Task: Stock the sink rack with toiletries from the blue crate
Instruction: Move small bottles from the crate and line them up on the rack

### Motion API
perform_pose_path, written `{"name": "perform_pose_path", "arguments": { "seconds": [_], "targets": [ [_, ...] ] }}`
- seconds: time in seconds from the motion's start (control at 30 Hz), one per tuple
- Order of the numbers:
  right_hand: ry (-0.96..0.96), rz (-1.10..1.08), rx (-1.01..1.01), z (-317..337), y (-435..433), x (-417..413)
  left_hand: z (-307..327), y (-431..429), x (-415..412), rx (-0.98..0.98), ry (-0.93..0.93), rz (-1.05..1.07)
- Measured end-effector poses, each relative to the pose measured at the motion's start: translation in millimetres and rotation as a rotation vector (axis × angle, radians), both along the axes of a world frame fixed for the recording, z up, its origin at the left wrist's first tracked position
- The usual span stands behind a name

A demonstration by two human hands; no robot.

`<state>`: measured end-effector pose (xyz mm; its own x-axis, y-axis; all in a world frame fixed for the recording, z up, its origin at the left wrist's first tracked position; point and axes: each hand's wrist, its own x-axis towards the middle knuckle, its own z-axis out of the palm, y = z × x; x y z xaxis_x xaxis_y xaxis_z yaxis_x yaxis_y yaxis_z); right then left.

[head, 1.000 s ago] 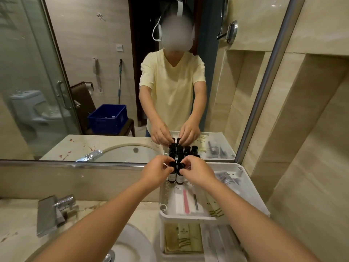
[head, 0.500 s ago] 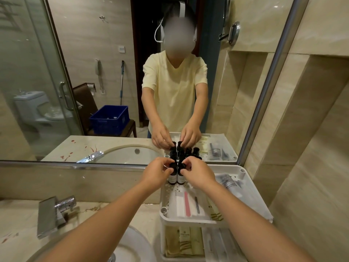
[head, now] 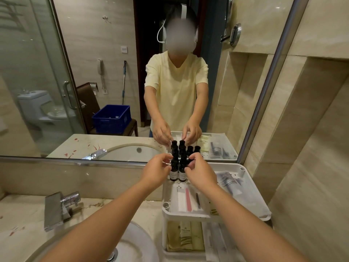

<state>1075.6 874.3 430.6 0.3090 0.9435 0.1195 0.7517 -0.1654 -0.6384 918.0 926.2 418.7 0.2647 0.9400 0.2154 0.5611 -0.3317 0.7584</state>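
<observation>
Both hands reach over the top tray of the white rack (head: pixel 247 186). The left hand (head: pixel 154 173) has its curled fingers (head: pixel 167 163) pinched on the neck of the left bottle (head: pixel 174 173), and the right hand (head: pixel 203 174) pinches the right bottle (head: pixel 182 174) the same way. The two bottles stand upright and touching, at the tray's back edge. Nearer than the fingers lies a pink nail file (head: pixel 188 199), and to their right a tube (head: pixel 229 183). Down to their left, the marble worktop (head: pixel 22 214) carries a tap (head: pixel 56 208) and a sink (head: pixel 137 246). Beyond the fingers, the mirror (head: pixel 94 72) shows the blue crate (head: pixel 111 119) on a chair well behind, near a toilet (head: pixel 37 106).
</observation>
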Motion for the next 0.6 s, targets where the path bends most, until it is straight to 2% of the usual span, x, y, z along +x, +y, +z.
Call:
{"name": "perform_pose_path", "arguments": {
  "seconds": [0.1,0.23,0.6],
  "targets": [
    [0.039,-0.004,0.079,-2,-13,-9,1,-8,-9,0.02,-0.001,-0.006],
    [0.029,0.118,0.107,-1,-28,-30,1,-24,-25,0.026,-0.016,0.001],
    [-0.276,0.415,0.018,10,-61,-112,-1,-87,-128,0.005,0.126,0.066]
  ]
}}
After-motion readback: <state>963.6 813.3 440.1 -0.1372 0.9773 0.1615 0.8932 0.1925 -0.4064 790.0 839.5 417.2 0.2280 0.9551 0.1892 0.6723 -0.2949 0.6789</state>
